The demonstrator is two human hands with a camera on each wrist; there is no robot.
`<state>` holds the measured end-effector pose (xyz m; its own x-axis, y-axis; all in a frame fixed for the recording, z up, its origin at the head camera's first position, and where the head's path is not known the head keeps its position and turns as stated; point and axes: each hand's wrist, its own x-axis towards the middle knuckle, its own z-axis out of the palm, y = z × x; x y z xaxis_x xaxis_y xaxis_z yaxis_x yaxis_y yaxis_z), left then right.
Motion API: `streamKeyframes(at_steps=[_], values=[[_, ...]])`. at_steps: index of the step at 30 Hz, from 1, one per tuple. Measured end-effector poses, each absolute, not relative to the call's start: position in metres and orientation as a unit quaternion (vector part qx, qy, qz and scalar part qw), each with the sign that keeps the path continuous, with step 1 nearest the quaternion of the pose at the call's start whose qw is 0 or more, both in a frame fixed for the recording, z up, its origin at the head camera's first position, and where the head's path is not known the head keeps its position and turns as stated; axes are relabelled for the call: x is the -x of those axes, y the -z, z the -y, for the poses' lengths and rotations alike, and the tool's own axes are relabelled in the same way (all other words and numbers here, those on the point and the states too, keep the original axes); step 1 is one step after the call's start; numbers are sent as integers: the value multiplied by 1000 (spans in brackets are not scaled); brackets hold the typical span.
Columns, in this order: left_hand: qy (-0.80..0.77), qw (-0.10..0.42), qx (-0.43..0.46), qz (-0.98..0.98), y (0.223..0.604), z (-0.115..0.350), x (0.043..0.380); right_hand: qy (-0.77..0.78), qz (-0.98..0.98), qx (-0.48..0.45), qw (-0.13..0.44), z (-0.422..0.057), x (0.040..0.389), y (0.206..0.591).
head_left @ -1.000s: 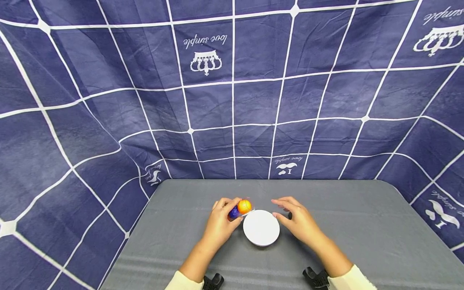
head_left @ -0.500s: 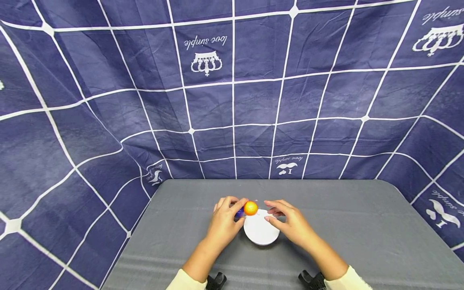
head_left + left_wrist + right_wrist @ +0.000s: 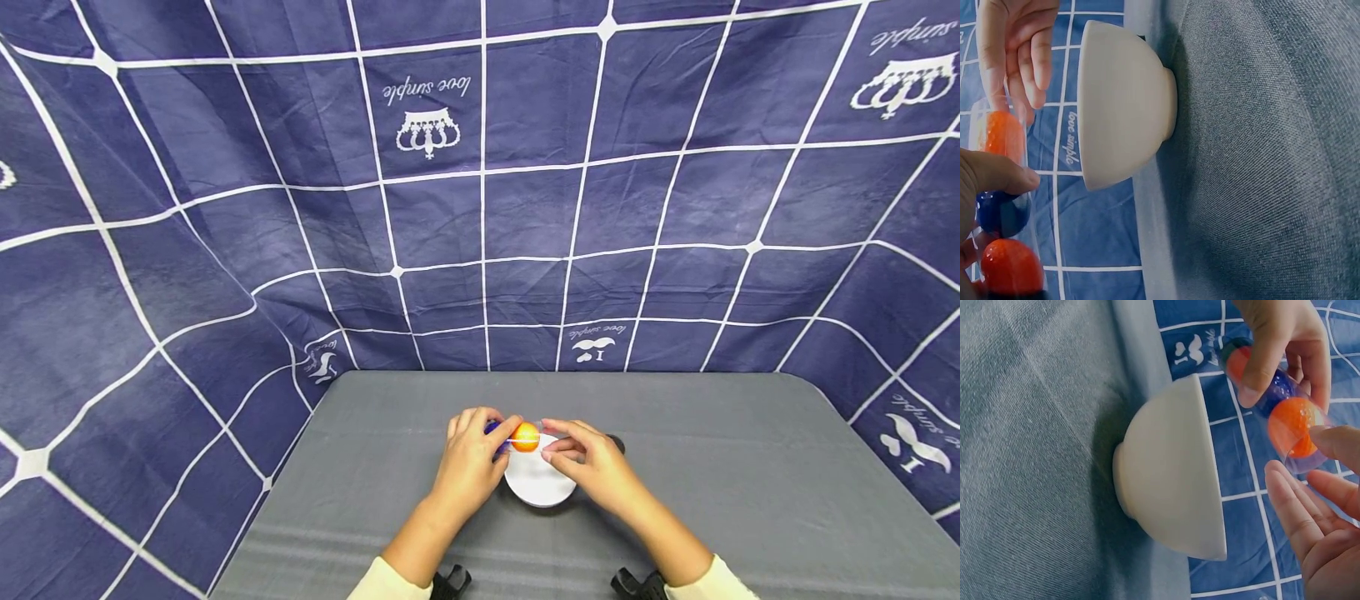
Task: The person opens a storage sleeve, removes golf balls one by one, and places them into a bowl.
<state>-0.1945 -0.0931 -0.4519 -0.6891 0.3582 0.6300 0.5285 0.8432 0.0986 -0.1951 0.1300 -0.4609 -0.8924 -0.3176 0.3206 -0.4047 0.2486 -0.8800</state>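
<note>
My left hand (image 3: 468,458) grips a clear plastic tube (image 3: 1304,466) holding an orange ball (image 3: 526,437), a blue ball (image 3: 1002,212) and a red ball (image 3: 1012,265) in a row. In the right wrist view the tube tilts, its orange-ball end towards my right hand (image 3: 592,467). That hand's fingers are slightly bent around this end, and its thumb overlaps the tube there; whether it touches cannot be told. Below both hands a white bowl (image 3: 540,482) stands upright on the table.
A dark rounded object (image 3: 617,443) lies behind my right hand, mostly hidden. The grey cloth-covered table (image 3: 712,475) ends at a blue curtain (image 3: 540,208) with white lines, which also hangs at both sides.
My left hand has carried the tube rightwards, bringing the orange ball over the bowl's far rim. My right hand has come leftwards to the tube's end. The bowl has stayed in place.
</note>
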Motion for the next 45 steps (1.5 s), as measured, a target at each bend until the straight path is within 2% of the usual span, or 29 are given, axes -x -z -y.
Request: streamKeyframes(at_steps=[12, 21, 30, 45], values=[[81, 361, 267, 890, 454, 92, 196, -600, 772, -211, -12, -125, 195, 467], [72, 349, 265, 896, 453, 91, 195, -611, 767, -192, -35, -127, 195, 468], [95, 336, 258, 901, 455, 90, 194, -610, 768, -196, -29, -129, 195, 469], [155, 342, 251, 892, 460, 89, 193, -612, 767, -193, -9, -132, 193, 465]])
